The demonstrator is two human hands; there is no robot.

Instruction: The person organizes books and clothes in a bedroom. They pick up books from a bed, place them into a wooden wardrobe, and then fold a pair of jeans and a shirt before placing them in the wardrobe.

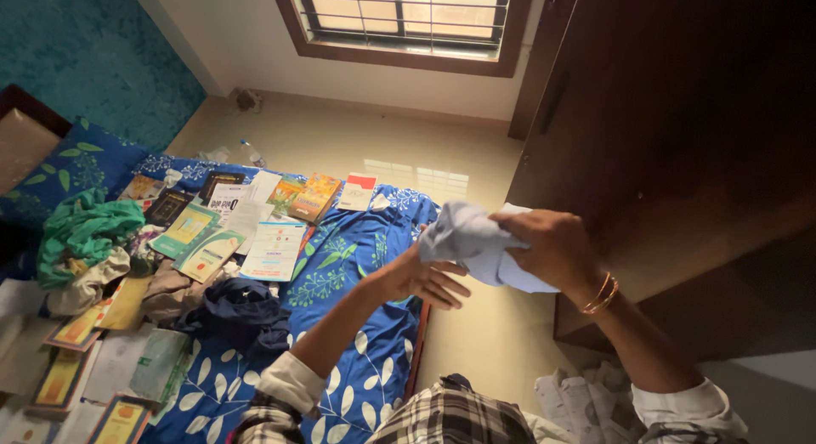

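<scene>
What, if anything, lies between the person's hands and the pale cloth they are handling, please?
Nothing visible does. The right hand already grips the bunched pale cloth from above, and the left hand touches it from below, above the edge of the blue bed sheet.

Two hands: the left hand (422,280) and the right hand (551,244), sharing one pale cloth (476,240). One bed (357,257) with a blue leaf-patterned sheet. One window (404,19) on the far wall. One dark wooden wardrobe (680,138) on the right. On the bed, roughly a dozen books and papers (255,219), though overlap makes the count uncertain. One green garment (85,231), one dark blue garment (238,312).
</scene>
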